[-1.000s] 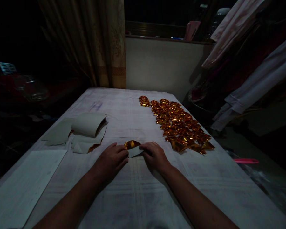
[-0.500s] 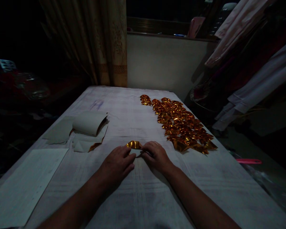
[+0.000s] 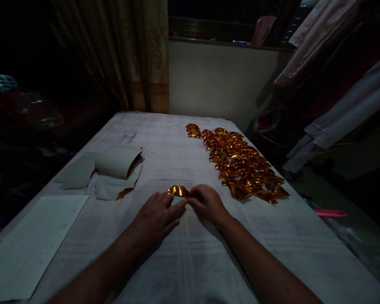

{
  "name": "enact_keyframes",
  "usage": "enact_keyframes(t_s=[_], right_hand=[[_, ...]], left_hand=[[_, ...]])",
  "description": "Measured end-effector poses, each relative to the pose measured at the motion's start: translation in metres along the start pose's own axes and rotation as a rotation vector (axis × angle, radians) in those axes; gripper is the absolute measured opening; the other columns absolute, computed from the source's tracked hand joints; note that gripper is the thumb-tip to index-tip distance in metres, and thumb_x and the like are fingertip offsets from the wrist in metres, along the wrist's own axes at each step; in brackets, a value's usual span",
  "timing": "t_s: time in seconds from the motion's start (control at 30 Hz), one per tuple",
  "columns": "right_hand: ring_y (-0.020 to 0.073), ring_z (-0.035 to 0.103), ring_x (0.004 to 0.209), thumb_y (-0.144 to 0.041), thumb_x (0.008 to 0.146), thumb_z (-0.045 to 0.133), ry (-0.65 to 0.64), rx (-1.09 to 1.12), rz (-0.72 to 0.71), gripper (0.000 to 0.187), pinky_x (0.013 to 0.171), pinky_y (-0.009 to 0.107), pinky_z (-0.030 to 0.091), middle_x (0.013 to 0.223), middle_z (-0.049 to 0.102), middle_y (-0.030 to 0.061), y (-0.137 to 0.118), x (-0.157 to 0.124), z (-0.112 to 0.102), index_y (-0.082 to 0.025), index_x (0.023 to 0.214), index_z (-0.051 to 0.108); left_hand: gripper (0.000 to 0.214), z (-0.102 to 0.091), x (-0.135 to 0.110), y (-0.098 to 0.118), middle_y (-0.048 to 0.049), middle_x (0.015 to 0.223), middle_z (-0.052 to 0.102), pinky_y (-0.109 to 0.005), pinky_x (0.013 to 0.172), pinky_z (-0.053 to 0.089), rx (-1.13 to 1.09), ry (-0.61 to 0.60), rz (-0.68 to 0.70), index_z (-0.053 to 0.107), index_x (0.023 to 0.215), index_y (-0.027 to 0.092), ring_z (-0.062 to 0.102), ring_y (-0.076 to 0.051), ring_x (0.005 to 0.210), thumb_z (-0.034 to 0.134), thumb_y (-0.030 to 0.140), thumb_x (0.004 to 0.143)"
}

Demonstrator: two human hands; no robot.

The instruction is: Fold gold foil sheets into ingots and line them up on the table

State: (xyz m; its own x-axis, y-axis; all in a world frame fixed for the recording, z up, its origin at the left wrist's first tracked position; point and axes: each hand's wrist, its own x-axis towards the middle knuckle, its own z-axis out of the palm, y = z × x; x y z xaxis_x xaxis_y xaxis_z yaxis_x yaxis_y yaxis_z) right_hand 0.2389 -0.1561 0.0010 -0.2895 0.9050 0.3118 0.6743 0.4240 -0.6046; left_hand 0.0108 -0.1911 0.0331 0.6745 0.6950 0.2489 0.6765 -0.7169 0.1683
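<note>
A small piece of gold foil paper [image 3: 177,191], folded into a curved shape, lies at the middle of the cloth-covered table. My left hand [image 3: 155,214] has its fingertips on the foil's left end, and one digit reaches across its near side to the right end. There the closed fingertips of my right hand [image 3: 208,203] pinch the foil's edge. Part of the piece is hidden behind my fingers. To the right spreads a pile of folded gold foil pieces [image 3: 237,162]. At left lie pale-backed foil sheets [image 3: 115,162], one stack curled over.
A white paper sheet [image 3: 41,240] lies at the table's left front. A curtain [image 3: 145,63] hangs beyond the far edge. Clothes [image 3: 342,101] hang at right. Past the right edge is a pink handle [image 3: 331,213].
A digit of my left hand has moved right along the foil's near side to meet my right fingertips. The pale underside seen there before is now covered. My view has shifted slightly.
</note>
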Motion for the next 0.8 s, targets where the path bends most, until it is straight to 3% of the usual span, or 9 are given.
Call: enact_keyframes(t_s=[0.33,0.57,0.8], right_hand=[[0.02,0.062,0.085,-0.016,0.085,0.068,-0.018,0.023,0.019,0.008,0.077,0.034,0.045,0.087,0.071,0.0018,-0.0021,0.0019,-0.0036,-0.023,0.088,0.068],[0.0191,0.064,0.093,-0.015,0.092,0.062,-0.007,0.096,-0.094,0.015,0.083,0.033,0.047,0.096,0.07,0.0032,0.0038,-0.0012,-0.0047,-0.025,0.097,0.072],[0.0206,0.062,0.098,-0.02,0.09,0.068,-0.099,0.031,-0.143,0.013,0.086,0.037,0.046,0.103,0.068,0.0039,0.0059,-0.0013,-0.0078,-0.026,0.099,0.074]], left_hand=[[0.051,-0.0013,0.0042,0.0024,-0.009,0.117,0.06,-0.049,0.096,0.039,0.113,-0.071,-0.01,0.051,0.142,0.031,0.055,-0.03,0.107,0.064,0.035,0.093],[0.045,0.0026,0.0015,0.0026,-0.0092,0.119,0.06,-0.05,0.098,0.038,0.107,-0.042,-0.015,0.054,0.139,0.032,0.054,-0.03,0.111,0.062,0.034,0.095],[0.043,-0.0022,0.0009,0.0058,-0.0089,0.125,0.059,-0.049,0.101,0.038,0.125,-0.074,-0.027,0.052,0.141,0.034,0.053,-0.03,0.117,0.058,0.035,0.098]])
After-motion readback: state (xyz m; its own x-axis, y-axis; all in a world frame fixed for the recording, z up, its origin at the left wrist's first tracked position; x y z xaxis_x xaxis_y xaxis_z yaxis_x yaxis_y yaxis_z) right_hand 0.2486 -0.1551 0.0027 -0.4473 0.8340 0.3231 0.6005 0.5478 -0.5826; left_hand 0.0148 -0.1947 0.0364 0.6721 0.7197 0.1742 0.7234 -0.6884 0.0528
